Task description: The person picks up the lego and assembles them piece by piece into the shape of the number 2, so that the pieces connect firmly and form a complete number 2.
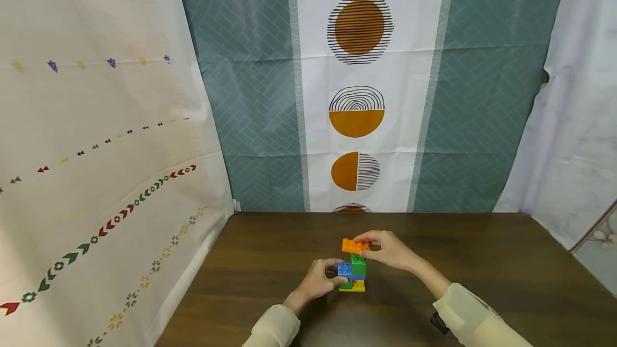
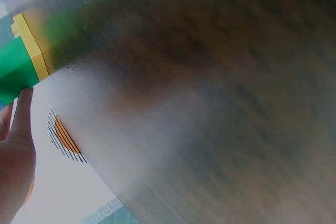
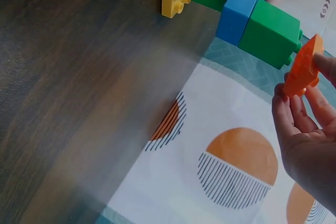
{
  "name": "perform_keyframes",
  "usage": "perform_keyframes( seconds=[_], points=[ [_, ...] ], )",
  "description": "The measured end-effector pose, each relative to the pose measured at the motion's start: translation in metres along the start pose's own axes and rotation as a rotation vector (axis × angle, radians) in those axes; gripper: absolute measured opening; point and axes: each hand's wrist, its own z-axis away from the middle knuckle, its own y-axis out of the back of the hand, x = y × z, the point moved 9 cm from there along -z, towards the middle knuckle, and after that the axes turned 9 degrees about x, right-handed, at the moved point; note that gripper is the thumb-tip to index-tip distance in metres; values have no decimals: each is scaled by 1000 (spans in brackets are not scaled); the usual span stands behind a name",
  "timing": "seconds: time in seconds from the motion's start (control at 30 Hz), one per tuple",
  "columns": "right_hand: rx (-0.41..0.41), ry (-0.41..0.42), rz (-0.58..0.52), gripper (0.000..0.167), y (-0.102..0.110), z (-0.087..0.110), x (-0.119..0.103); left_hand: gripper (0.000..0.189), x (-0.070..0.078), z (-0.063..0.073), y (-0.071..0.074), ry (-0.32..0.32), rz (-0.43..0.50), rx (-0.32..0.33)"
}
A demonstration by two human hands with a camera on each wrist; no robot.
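Note:
A stack of toy building bricks stands on the table. At its bottom lies a flat yellow brick (image 1: 358, 286), then a lower green brick (image 2: 16, 69), a blue brick (image 3: 239, 17) and an upper green brick (image 3: 270, 32). My left hand (image 1: 316, 281) grips the stack from the left, around the blue and lower green bricks. An orange brick (image 1: 348, 246) is pinched by my right hand (image 1: 389, 250) just over the upper green brick. In the right wrist view it is tilted beside that brick's studs; whether they touch I cannot tell.
The dark wooden table (image 1: 270, 240) reaches back to a patterned curtain (image 1: 250, 95). A pale embroidered cloth (image 1: 120, 138) hangs along the left side, and a white cloth (image 1: 569, 122) hangs on the right.

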Motion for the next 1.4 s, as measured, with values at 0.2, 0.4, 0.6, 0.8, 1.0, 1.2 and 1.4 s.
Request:
perform_keyframes(
  seconds=[0.2,0.4,0.6,0.8,1.0,1.2,1.4],
  points=[
    [-31,9,11,33,-9,4,-4,33,-2,0,2,20,-8,6],
    [-29,42,66,32,-14,7,-11,30,-4,1,1,44,12,13],
    [-20,44,95,34,-13,11,-12,29,-4,1,-3,53,32,12],
    [-26,60,85,38,-17,11,-10,29,-4,2,-1,56,34,11],
    [-17,65,89,40,-18,9,-12,29,-4,0,2,46,27,22],
    [-19,53,96,39,-19,11,-12,31,-6,-1,1,54,21,19],
    [-25,57,114,40,-19,11,-13,31,-5,0,0,57,17,15]
  ],
)
